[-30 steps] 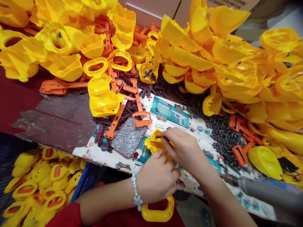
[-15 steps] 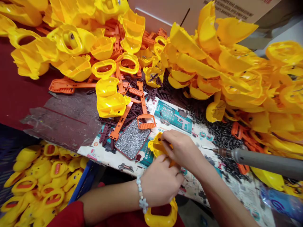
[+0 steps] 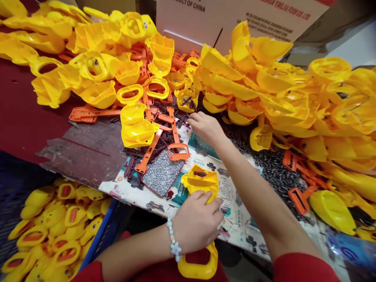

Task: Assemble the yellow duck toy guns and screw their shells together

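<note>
My left hand (image 3: 198, 223), with a beaded bracelet at its wrist, grips a yellow plastic duck shell half (image 3: 202, 183), hollow side up. The shell's ring handle (image 3: 199, 268) sticks out below the hand. A small dark brown plastic part (image 3: 200, 173) lies inside the shell. Farther up, my right hand (image 3: 207, 127) has its fingers drawn together at loose brown parts beside another yellow shell half (image 3: 187, 100) with such parts in it. What its fingertips hold, if anything, is too small to make out.
A tray of small silver screws (image 3: 163, 172) lies left of the held shell. Yellow shells (image 3: 279, 98) are heaped at the back right. Black pins (image 3: 274, 172) are spread at right. A blue crate (image 3: 101, 231) of ducks stands lower left, a carton (image 3: 188, 23) behind.
My right hand has left the held shell and moved up to the loose brown parts. A brown part now shows inside the shell. My left hand keeps its grip.
</note>
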{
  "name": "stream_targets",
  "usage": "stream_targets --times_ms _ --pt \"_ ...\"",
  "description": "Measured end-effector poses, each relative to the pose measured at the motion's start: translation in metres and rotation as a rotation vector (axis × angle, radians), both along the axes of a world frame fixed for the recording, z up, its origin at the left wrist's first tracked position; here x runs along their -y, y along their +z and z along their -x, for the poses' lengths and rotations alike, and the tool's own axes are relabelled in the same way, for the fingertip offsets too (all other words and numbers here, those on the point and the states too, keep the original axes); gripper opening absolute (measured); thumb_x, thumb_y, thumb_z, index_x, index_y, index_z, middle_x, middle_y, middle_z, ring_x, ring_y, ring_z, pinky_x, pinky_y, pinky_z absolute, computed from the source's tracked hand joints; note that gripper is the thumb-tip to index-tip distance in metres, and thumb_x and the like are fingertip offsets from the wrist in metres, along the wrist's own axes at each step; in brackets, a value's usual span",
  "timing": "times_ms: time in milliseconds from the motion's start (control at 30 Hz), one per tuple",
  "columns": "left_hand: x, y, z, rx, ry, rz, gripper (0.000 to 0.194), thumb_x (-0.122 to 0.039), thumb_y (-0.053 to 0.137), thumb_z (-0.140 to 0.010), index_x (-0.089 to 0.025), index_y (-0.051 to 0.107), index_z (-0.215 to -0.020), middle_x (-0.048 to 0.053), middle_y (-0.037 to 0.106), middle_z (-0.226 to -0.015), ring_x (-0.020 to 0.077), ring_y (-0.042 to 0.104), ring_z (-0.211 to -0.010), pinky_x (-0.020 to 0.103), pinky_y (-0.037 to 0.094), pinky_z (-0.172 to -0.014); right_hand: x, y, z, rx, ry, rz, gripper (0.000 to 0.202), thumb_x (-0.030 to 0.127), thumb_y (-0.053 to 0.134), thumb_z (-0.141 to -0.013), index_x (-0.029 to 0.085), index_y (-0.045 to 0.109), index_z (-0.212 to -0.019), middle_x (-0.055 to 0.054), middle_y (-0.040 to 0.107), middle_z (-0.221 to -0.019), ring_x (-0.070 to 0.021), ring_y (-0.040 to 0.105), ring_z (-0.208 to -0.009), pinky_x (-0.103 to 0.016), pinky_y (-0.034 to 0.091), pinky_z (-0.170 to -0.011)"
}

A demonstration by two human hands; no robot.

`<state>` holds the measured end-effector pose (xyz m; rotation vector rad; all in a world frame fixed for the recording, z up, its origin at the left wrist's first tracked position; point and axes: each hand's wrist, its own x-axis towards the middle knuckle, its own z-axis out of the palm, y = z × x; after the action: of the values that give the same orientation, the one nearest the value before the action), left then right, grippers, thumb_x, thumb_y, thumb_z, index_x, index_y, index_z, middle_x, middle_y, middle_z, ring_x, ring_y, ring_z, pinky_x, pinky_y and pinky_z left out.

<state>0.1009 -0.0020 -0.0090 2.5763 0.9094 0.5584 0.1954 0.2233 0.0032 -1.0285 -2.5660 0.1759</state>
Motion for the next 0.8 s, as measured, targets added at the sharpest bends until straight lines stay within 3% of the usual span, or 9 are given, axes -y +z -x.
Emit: stream_targets --times_ms 167,300,467,700,800 --pt "0.001 0.000 -0.002 0.025 0.027 0.009 0.019 -0.032 0.058 -0.083 -0.015 0.060 -0.090 0.008 0.057 -0.124 0.0288 0.054 -0.110 0.040 0.040 -0.093 0.088 0.029 -0.050 -0.312 -0.097 0.087 0.011 0.015 0.044 -0.089 0.016 0.044 -0.099 -0.006 0.052 -0.091 -0.0159 0.055 -0.079 -0.025 0.048 -0.069" --pt "0.001 0.000 -0.005 0.012 0.027 0.024 0.018 -0.031 0.054 -0.086 -0.015 0.060 -0.093 0.008 0.057 -0.124 0.0283 0.054 -0.112 0.041 0.039 -0.094 0.146 0.028 -0.072 -0.318 -0.088 0.253 0.007 0.015 0.047 -0.091 0.017 0.051 -0.096 -0.002 0.056 -0.087 -0.0132 0.057 -0.077 -0.022 0.049 -0.068" --pt "0.002 -0.002 -0.008 0.014 0.050 -0.006 0.017 -0.029 0.051 -0.088 -0.014 0.059 -0.092 0.010 0.057 -0.124 0.0290 0.054 -0.113 0.041 0.039 -0.095 0.157 0.018 -0.073 -0.257 -0.088 0.240 0.007 0.013 0.047 -0.091 0.016 0.053 -0.091 -0.003 0.057 -0.085 -0.0162 0.054 -0.079 -0.028 0.044 -0.071" --pt "0.002 -0.001 -0.007 0.037 0.057 0.014 0.013 -0.025 0.052 -0.086 -0.015 0.058 -0.087 0.009 0.060 -0.117 0.0286 0.057 -0.109 0.041 0.041 -0.093 0.160 0.032 -0.071 -0.115 -0.076 0.182 0.011 0.009 0.043 -0.093 0.014 0.053 -0.090 -0.005 0.056 -0.082 -0.0194 0.049 -0.078 -0.030 0.036 -0.070" --pt "0.002 -0.001 -0.007 0.042 0.054 0.004 0.013 -0.025 0.052 -0.086 -0.014 0.058 -0.087 0.009 0.061 -0.115 0.0280 0.058 -0.106 0.041 0.041 -0.094 0.158 0.031 -0.067 -0.169 -0.067 0.282 0.010 0.010 0.045 -0.091 0.014 0.054 -0.090 -0.004 0.055 -0.082 -0.0184 0.049 -0.077 -0.029 0.037 -0.068"
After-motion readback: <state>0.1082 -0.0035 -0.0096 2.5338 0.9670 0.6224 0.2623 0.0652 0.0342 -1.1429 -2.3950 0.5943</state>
